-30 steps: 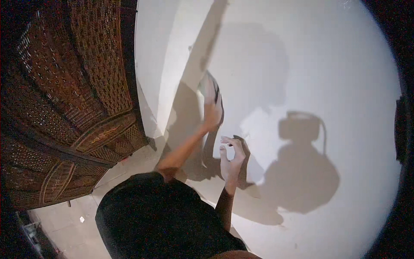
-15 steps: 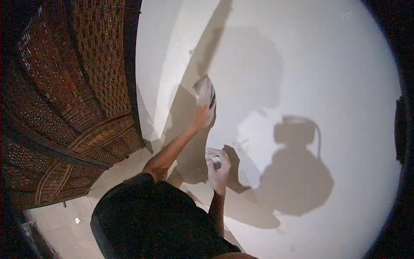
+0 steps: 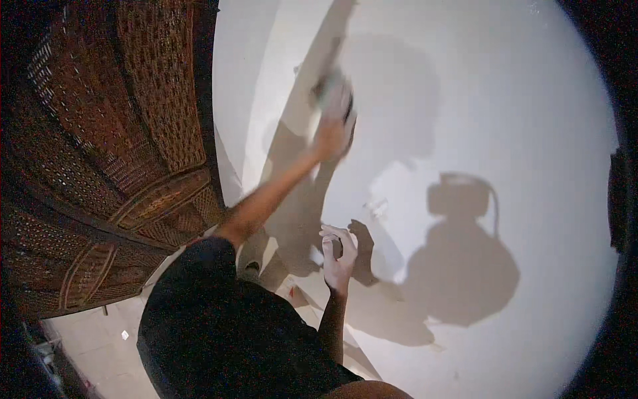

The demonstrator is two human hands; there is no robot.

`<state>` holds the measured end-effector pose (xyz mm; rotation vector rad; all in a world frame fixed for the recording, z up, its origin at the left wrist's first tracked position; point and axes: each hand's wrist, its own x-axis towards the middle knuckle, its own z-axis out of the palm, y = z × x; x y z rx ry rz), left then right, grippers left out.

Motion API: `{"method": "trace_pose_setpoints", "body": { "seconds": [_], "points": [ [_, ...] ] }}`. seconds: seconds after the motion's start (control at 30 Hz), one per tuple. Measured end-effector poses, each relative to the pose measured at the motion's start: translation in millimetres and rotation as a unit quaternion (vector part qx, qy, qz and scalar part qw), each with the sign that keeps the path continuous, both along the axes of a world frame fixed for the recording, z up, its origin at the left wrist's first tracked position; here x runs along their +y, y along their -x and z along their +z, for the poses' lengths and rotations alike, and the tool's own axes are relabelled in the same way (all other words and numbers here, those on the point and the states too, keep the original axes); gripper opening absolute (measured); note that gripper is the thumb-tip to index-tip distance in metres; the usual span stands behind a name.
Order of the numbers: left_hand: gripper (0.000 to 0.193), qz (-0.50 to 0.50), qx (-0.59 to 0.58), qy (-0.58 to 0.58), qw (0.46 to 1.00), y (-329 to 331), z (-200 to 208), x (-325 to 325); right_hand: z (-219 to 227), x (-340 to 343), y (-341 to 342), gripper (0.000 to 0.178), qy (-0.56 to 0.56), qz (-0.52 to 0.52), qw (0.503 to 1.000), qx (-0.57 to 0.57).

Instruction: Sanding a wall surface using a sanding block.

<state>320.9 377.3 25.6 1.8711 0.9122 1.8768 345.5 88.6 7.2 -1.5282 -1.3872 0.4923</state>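
Note:
My left hand (image 3: 335, 123), whitened with dust, presses a flat greyish sheet (image 3: 325, 86) with a dark edge against the white wall (image 3: 531, 120). Motion blurs both the fingers and the sheet; it resembles sandpaper, but its kind is not certain. Lower down, my right hand (image 3: 339, 258) is held close to the wall, also pale with dust. Its fingers are loosely curled, a gap shows between thumb and forefinger, and nothing is visible in it. Whether its fingertips touch the wall I cannot tell.
A brown woven panel (image 3: 159, 86) with a dark frame stands along the left, close to my left arm. Pale floor tiles (image 3: 109, 342) show at the lower left. Shadows of my head and arms fall across the wall. A small dark mark (image 3: 297, 70) sits near the left hand.
My left hand has slid up and slightly right along the wall with the sheet, the arm stretching further. My right hand has barely shifted, its fingers a little more apart.

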Motion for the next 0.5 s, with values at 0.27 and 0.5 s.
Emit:
{"method": "trace_pose_setpoints", "body": {
  "seconds": [0.27, 0.5],
  "points": [
    [0.052, -0.389, -0.244, 0.603, 0.652, 45, -203, -196, -33, -13, -14, 0.018, 0.026, -0.029, 0.997, 0.072],
    [0.05, -0.367, -0.245, 0.651, 0.618, 139, -81, -243, -48, -105, -20, 0.022, -0.016, -0.091, 0.983, 0.16]
  ]
}}
